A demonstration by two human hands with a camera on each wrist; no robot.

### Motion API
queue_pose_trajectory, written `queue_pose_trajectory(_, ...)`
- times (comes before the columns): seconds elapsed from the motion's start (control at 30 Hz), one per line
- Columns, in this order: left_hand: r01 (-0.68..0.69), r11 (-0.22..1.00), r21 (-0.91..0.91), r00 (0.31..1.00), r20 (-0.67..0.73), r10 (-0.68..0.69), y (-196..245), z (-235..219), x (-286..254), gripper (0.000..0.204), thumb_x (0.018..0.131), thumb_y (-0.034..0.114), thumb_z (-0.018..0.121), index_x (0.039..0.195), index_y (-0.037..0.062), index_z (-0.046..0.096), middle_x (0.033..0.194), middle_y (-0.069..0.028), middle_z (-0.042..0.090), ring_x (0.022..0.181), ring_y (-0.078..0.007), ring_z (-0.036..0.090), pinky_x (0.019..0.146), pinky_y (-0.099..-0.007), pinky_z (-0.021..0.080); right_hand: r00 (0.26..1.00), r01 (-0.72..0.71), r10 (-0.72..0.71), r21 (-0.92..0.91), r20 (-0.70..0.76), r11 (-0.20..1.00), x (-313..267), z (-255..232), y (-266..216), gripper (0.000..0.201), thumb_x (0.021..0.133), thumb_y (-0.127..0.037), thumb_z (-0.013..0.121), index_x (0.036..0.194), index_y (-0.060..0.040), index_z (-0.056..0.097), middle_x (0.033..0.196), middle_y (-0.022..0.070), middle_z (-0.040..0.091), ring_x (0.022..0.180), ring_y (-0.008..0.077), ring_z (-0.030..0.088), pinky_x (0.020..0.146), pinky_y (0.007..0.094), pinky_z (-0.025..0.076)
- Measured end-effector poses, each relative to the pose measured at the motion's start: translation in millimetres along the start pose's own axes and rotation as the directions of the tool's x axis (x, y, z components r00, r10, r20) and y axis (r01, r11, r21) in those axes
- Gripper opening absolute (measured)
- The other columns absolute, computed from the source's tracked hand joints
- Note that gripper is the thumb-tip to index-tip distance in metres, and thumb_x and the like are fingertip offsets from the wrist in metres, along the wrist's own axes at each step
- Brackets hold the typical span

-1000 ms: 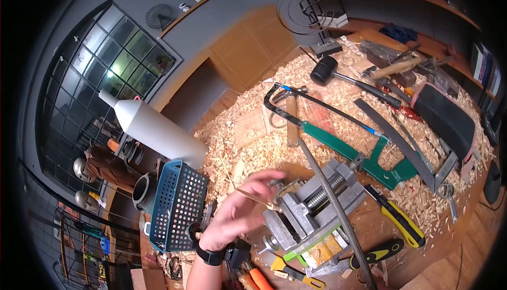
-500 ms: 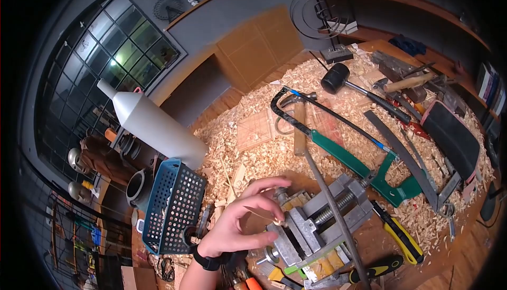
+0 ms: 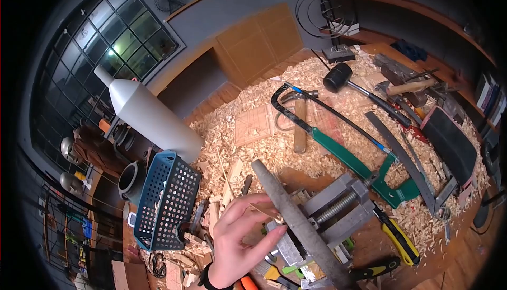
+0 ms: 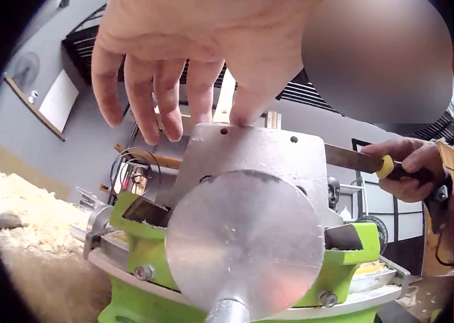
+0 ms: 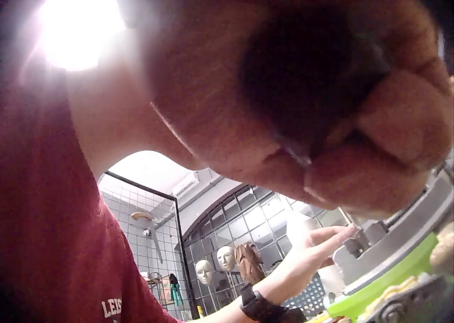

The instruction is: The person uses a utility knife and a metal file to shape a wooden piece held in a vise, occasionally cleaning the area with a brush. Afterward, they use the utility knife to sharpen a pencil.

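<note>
A metal vise (image 3: pixel 340 200) with a lime-green base stands at the bench's near edge, and a thin wooden strip (image 3: pixel 264 212) sticks up from its jaws. My left hand (image 3: pixel 240 240) rests at the vise with fingers loosely bent around the strip. In the left wrist view the thumb tip touches the jaw's top edge, and the other fingers hang behind it. My right hand (image 4: pixel 411 168), outside the head view, grips the yellow-and-black handle (image 4: pixel 397 168) of a long file. Its grey blade (image 3: pixel 296 218) crosses over the vise, hiding part of the jaws and some left fingertips.
Wood shavings (image 3: pixel 222 126) cover much of the bench. A green-handled hacksaw (image 3: pixel 343 155), claw hammer (image 3: pixel 300 126) and black mallet (image 3: pixel 338 77) lie beyond the vise. A utility knife (image 3: pixel 398 237) lies right of it. A blue perforated basket (image 3: pixel 166 205) stands at left.
The file has swung left and upward, its tip now above the vise near my left fingers. My left thumb and fingers have drawn closer together. The head view has shifted slightly.
</note>
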State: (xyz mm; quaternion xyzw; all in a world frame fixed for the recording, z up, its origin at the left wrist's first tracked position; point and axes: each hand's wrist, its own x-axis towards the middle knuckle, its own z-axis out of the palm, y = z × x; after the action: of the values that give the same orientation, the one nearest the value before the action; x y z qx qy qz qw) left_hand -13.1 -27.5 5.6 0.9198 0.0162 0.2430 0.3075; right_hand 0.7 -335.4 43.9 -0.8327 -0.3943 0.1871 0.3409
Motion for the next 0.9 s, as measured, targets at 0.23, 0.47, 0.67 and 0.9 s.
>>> queue_pose_trajectory(0.23,-0.032,0.999,0.008,0.998,-0.048,0.033,-1.1,1.6,-0.1,0.022,0.077,0.009,0.085,0.094,-0.0005,0.075,0.113,-0.0137,0.071,0.107,-0.0305,0.068,0.092,-0.0396,0.053,0.996,0.003,-0.010,-0.085,-0.088,0.996,-3.4,2.7,-12.7,0.067,0.081,0.003,0.059,0.147,-0.0089,0.055,0.121,0.0230,0.066,0.066,0.0341,0.066,0.054,0.0402,0.054)
queue_pose_trajectory(0.47,-0.062,0.996,0.070,0.997,-0.046,0.065,2.1,-0.9,0.0,0.021,0.078,0.009,0.084,0.095,-0.0004,0.075,0.112,-0.0137,0.071,0.106,-0.0320,0.067,0.091,-0.0404,0.053,0.996,-0.003,-0.010,-0.146,-0.087,0.989,-7.3,3.2,-21.7,0.068,0.082,0.002,0.059,0.148,-0.0098,0.054,0.116,0.0211,0.067,0.061,0.0340,0.063,0.053,0.0403,0.053)
queue_pose_trajectory(0.67,-0.070,0.996,0.062,0.996,-0.060,0.073,0.3,-0.2,-0.3,0.021,0.078,0.010,0.084,0.094,0.0000,0.075,0.112,-0.0136,0.071,0.105,-0.0325,0.067,0.088,-0.0400,0.054,0.998,-0.020,0.007,-0.210,-0.065,0.977,-8.8,0.5,-26.8,0.068,0.082,0.001,0.059,0.149,-0.0119,0.054,0.100,0.0171,0.064,0.056,0.0328,0.059,0.051,0.0407,0.051)
queue_pose_trajectory(0.9,-0.047,0.996,0.076,0.996,-0.069,0.053,3.3,-0.9,-0.9,0.020,0.078,0.010,0.084,0.093,0.0000,0.076,0.103,-0.0126,0.072,0.097,-0.0297,0.069,0.083,-0.0377,0.055,0.999,-0.038,0.030,-0.224,-0.041,0.974,4.1,-1.3,-32.3,0.069,0.083,0.002,0.058,0.150,-0.0128,0.053,0.090,0.0144,0.059,0.054,0.0306,0.057,0.049,0.0406,0.049)
